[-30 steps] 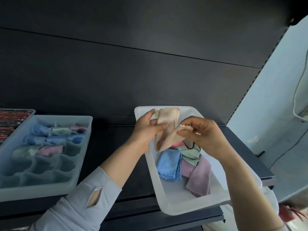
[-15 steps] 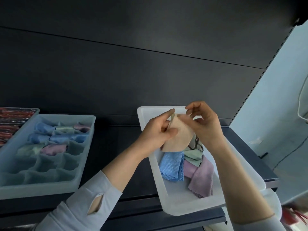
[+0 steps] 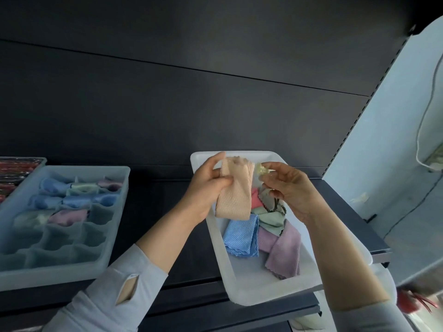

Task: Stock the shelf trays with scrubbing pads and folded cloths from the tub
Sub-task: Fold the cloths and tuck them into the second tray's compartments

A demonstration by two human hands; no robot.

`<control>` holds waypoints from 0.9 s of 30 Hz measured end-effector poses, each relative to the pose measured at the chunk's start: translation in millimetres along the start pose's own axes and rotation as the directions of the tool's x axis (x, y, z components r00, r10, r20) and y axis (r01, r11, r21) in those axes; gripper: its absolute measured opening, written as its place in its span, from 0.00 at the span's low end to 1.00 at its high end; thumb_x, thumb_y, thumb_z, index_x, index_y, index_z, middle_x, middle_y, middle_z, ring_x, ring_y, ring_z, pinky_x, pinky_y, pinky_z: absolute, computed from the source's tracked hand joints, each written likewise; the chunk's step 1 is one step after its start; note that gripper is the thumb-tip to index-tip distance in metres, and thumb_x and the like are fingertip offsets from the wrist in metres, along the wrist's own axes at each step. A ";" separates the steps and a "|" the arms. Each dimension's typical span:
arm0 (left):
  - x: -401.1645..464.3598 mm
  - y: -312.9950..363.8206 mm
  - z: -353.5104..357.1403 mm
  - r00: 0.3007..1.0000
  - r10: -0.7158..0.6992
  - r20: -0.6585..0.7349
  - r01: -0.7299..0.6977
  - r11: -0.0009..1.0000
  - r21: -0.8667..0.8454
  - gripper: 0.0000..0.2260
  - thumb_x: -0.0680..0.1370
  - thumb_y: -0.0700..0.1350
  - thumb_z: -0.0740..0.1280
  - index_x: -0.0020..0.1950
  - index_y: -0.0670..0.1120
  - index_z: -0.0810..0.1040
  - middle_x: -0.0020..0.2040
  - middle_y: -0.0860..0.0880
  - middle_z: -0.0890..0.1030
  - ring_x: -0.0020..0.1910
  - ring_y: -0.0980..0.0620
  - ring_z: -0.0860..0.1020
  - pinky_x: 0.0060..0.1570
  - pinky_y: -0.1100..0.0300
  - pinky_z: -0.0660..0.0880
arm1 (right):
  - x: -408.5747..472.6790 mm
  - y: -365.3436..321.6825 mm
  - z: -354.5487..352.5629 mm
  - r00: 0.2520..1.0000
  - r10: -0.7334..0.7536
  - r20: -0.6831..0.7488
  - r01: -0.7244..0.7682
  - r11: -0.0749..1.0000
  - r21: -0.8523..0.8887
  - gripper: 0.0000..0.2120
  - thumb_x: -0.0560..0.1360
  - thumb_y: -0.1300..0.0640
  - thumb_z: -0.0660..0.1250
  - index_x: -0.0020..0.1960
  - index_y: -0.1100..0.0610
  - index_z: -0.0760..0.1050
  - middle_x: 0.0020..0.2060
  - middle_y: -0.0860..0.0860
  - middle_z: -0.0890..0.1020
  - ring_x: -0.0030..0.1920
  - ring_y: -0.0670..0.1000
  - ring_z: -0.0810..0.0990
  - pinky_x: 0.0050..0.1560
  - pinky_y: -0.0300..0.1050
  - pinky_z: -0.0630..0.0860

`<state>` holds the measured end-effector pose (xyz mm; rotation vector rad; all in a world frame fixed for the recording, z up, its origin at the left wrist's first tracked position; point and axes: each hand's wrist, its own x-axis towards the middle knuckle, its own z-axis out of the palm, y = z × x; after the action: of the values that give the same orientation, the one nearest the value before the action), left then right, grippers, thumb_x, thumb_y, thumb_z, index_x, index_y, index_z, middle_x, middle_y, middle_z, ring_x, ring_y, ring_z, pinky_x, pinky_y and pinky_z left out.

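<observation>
Peach waffle-textured cloth point(image 3: 236, 190) is held folded into a narrow vertical strip above the far end of the white tub point(image 3: 261, 288), gripped along its left edge by the left hand point(image 3: 207, 188), whose fingers and thumb are curled round it. Half a second earlier the same cloth was pinched by both hands as a broader, triangular fold; it is now hung longer and narrower, and the right hand point(image 3: 287, 185) has been taken off it. The right hand is now held just beside the cloth, apart from it, with thumb and fingers closed on a small pale-yellow object point(image 3: 259, 168) that cannot be identified. In the tub, four loose cloths can be counted with confidence: one blue cloth point(image 3: 241, 236), one mauve cloth point(image 3: 282, 252), one green cloth point(image 3: 268, 220) and one pink cloth point(image 3: 256, 200), partly hidden. One compartment tray point(image 3: 72, 267) is set on the dark shelf point(image 3: 153, 207) to the left, well apart from the tub; about eight rolled cloths are seen in its far three rows, and the near rows are seen without cloths. A second tray point(image 3: 21, 164) with red contents is partly visible at the left edge.
</observation>
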<state>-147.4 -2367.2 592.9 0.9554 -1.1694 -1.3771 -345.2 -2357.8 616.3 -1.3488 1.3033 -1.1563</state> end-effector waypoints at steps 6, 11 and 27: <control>5.3 -1.8 -0.5 0.997 -0.054 -0.060 0.052 0.998 -0.044 0.22 0.78 0.32 0.66 0.71 0.44 0.69 0.57 0.44 0.82 0.57 0.47 0.80 0.55 0.54 0.77 | -3.2 -8.2 16.7 0.997 0.035 0.073 -0.029 0.996 -0.085 0.13 0.81 0.60 0.60 0.63 0.55 0.77 0.59 0.50 0.81 0.34 0.48 0.80 0.34 0.38 0.76; 0.6 3.0 1.2 1.000 0.000 -0.019 0.001 1.000 0.026 0.10 0.79 0.34 0.66 0.57 0.45 0.77 0.54 0.45 0.83 0.54 0.49 0.82 0.55 0.54 0.79 | -1.5 -12.8 28.0 0.982 -0.024 0.185 0.034 0.998 -0.051 0.12 0.77 0.54 0.67 0.55 0.60 0.80 0.48 0.65 0.82 0.42 0.58 0.77 0.38 0.43 0.77; -11.4 8.8 -13.7 0.982 -0.171 0.074 0.164 0.982 0.095 0.11 0.79 0.53 0.67 0.56 0.49 0.81 0.51 0.48 0.85 0.48 0.50 0.84 0.42 0.58 0.80 | 4.3 -6.7 41.3 0.926 -0.367 0.082 0.376 0.903 -0.207 0.20 0.74 0.75 0.59 0.38 0.56 0.83 0.44 0.56 0.82 0.47 0.52 0.80 0.46 0.46 0.76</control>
<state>-130.7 -2357.7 598.2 1.0895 -1.2430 -1.5214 -303.3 -2361.8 616.8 -1.8364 1.2006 -1.2550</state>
